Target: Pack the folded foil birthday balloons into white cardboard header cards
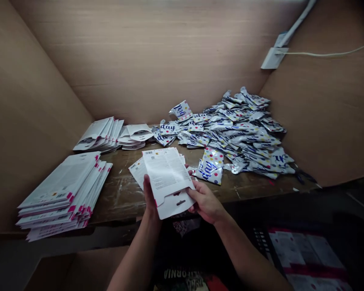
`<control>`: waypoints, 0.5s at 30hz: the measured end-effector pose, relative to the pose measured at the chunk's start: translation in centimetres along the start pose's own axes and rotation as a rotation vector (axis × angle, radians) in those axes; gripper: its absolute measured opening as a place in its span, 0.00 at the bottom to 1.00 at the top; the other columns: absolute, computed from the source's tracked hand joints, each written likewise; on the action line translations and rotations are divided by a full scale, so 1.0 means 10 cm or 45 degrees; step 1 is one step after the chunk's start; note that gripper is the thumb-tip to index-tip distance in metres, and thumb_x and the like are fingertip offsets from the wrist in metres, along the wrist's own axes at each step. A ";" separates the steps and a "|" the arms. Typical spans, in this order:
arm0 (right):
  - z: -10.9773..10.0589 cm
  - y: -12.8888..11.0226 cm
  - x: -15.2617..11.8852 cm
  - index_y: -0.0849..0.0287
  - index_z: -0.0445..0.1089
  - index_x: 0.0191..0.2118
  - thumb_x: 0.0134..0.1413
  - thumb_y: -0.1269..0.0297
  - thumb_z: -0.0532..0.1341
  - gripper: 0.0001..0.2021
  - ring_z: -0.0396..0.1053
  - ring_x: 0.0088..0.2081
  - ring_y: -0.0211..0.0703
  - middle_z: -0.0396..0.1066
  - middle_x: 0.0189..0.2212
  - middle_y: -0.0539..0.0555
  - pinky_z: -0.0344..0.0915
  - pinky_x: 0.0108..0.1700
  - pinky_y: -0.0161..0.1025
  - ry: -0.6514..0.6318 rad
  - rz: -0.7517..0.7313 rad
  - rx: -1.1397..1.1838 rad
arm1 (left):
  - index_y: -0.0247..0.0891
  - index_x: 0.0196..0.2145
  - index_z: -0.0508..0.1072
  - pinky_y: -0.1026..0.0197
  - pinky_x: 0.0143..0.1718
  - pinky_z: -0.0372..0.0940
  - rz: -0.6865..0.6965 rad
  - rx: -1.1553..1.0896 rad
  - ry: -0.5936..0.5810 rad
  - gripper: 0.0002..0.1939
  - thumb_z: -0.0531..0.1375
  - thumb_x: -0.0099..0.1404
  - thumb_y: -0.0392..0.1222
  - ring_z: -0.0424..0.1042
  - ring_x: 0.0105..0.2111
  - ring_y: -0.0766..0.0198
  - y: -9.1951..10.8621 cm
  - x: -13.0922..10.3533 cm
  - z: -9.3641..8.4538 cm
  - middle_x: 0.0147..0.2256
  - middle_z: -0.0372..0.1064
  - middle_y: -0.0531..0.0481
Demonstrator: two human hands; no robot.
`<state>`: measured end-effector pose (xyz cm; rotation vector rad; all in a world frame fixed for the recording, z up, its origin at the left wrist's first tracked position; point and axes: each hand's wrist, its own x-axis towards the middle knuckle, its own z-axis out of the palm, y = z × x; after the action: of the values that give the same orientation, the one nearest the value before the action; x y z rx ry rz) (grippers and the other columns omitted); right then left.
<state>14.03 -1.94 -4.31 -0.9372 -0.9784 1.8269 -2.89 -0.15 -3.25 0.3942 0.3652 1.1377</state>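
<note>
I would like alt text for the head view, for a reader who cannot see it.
A person's left hand and right hand hold a printed white envelope at a worn table. More white envelopes are stacked on the left, and a large heap of shiny dotted packets lies on the right.

A bare lane of worn brown wooden tabletop (117, 198) runs between the tall stack of white, pink-edged card sleeves (60, 182) at near left and the printed white card sleeve (170, 173) held by the left hand (151, 198) and right hand (205, 201). A row of white card sleeves (100, 131) blocks the lane at far left. At near right, a narrow bare strip follows the near edge; beyond it, a high heap of dotted white foil packets (245, 131) bars the way to the brown wall panel (170, 60). One loose dotted foil packet (212, 166) lies just right of the held sleeve, narrowing the gap.
</note>
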 end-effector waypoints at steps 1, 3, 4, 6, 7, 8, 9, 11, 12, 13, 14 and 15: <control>-0.03 0.03 -0.03 0.58 0.72 0.48 0.60 0.44 0.67 0.22 0.59 0.18 0.33 0.72 0.25 0.47 0.56 0.18 0.30 0.021 -0.009 -0.091 | 0.38 0.66 0.68 0.28 0.60 0.67 -0.043 0.003 -0.073 0.54 0.62 0.55 0.80 0.67 0.64 0.26 -0.03 0.01 0.03 0.62 0.72 0.33; -0.07 0.07 -0.07 0.57 0.73 0.45 0.66 0.42 0.62 0.21 0.60 0.17 0.35 0.69 0.23 0.46 0.55 0.18 0.32 0.107 -0.088 -0.352 | 0.40 0.70 0.64 0.27 0.62 0.65 -0.057 0.024 -0.144 0.55 0.61 0.56 0.80 0.63 0.67 0.26 -0.09 0.05 0.06 0.66 0.68 0.34; -0.10 0.07 -0.08 0.57 0.73 0.43 0.68 0.42 0.60 0.20 0.62 0.18 0.36 0.69 0.23 0.47 0.56 0.19 0.32 0.144 -0.147 -0.496 | 0.40 0.71 0.62 0.29 0.64 0.64 -0.036 0.034 -0.152 0.54 0.61 0.58 0.78 0.62 0.68 0.28 -0.10 0.08 0.07 0.67 0.66 0.34; -0.21 0.03 -0.08 0.57 0.74 0.40 0.71 0.44 0.57 0.20 0.68 0.22 0.39 0.73 0.26 0.50 0.61 0.24 0.34 0.100 -0.240 -0.736 | 0.37 0.72 0.60 0.33 0.66 0.63 -0.011 0.039 -0.146 0.53 0.61 0.61 0.74 0.63 0.68 0.31 -0.12 0.12 0.06 0.67 0.65 0.33; -0.30 -0.02 -0.07 0.57 0.76 0.41 0.71 0.45 0.58 0.20 0.71 0.26 0.41 0.75 0.29 0.51 0.64 0.28 0.35 0.050 -0.266 -0.829 | 0.35 0.73 0.58 0.34 0.67 0.62 -0.021 0.029 -0.135 0.53 0.60 0.62 0.74 0.63 0.68 0.32 -0.11 0.14 0.05 0.68 0.65 0.33; -0.42 -0.09 -0.05 0.57 0.77 0.43 0.71 0.45 0.58 0.20 0.73 0.30 0.44 0.77 0.32 0.53 0.67 0.32 0.37 0.041 -0.276 -0.924 | 0.34 0.74 0.57 0.35 0.68 0.62 -0.027 0.011 -0.122 0.54 0.59 0.63 0.74 0.63 0.68 0.33 -0.09 0.15 0.05 0.67 0.65 0.32; -0.56 -0.15 -0.03 0.57 0.77 0.47 0.70 0.45 0.59 0.20 0.75 0.34 0.47 0.79 0.35 0.54 0.69 0.37 0.40 0.103 -0.284 -1.041 | 0.33 0.74 0.56 0.35 0.68 0.61 -0.028 -0.012 -0.110 0.55 0.58 0.64 0.75 0.63 0.68 0.33 -0.07 0.16 0.04 0.67 0.65 0.32; -0.88 -0.27 0.04 0.58 0.76 0.55 0.67 0.45 0.62 0.23 0.76 0.47 0.55 0.80 0.44 0.60 0.70 0.49 0.47 0.403 -0.332 -1.372 | 0.32 0.75 0.54 0.33 0.69 0.59 0.011 -0.063 -0.098 0.56 0.56 0.64 0.77 0.63 0.68 0.32 0.00 0.17 0.01 0.67 0.66 0.30; -1.04 -0.31 0.08 0.59 0.74 0.59 0.65 0.45 0.65 0.26 0.74 0.53 0.59 0.78 0.51 0.63 0.68 0.55 0.51 0.570 -0.362 -1.557 | 0.32 0.75 0.53 0.31 0.69 0.57 0.049 -0.087 -0.100 0.57 0.56 0.64 0.77 0.63 0.68 0.32 0.04 0.17 0.00 0.67 0.66 0.29; -1.18 -0.33 0.11 0.59 0.72 0.63 0.62 0.45 0.67 0.30 0.69 0.60 0.64 0.74 0.58 0.66 0.65 0.61 0.55 0.669 -0.379 -1.732 | 0.33 0.76 0.52 0.30 0.69 0.56 0.086 -0.110 -0.109 0.57 0.56 0.64 0.77 0.63 0.68 0.31 0.08 0.18 -0.02 0.67 0.65 0.29; -1.29 -0.33 0.14 0.59 0.69 0.66 0.60 0.44 0.68 0.35 0.64 0.65 0.67 0.68 0.65 0.68 0.60 0.65 0.58 0.669 -0.385 -1.885 | 0.33 0.76 0.50 0.29 0.70 0.55 0.115 -0.130 -0.125 0.57 0.55 0.65 0.77 0.63 0.68 0.31 0.11 0.19 -0.04 0.67 0.65 0.28; -1.38 -0.31 0.15 0.58 0.66 0.69 0.59 0.43 0.69 0.39 0.57 0.70 0.69 0.62 0.70 0.68 0.55 0.68 0.61 0.603 -0.387 -2.002 | 0.34 0.77 0.49 0.28 0.70 0.53 0.135 -0.149 -0.144 0.57 0.55 0.65 0.77 0.62 0.69 0.31 0.13 0.20 -0.06 0.68 0.63 0.28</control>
<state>26.51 4.00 -7.61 -1.8011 -2.0472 0.2277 -3.47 2.27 -3.25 0.3766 0.1791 1.2281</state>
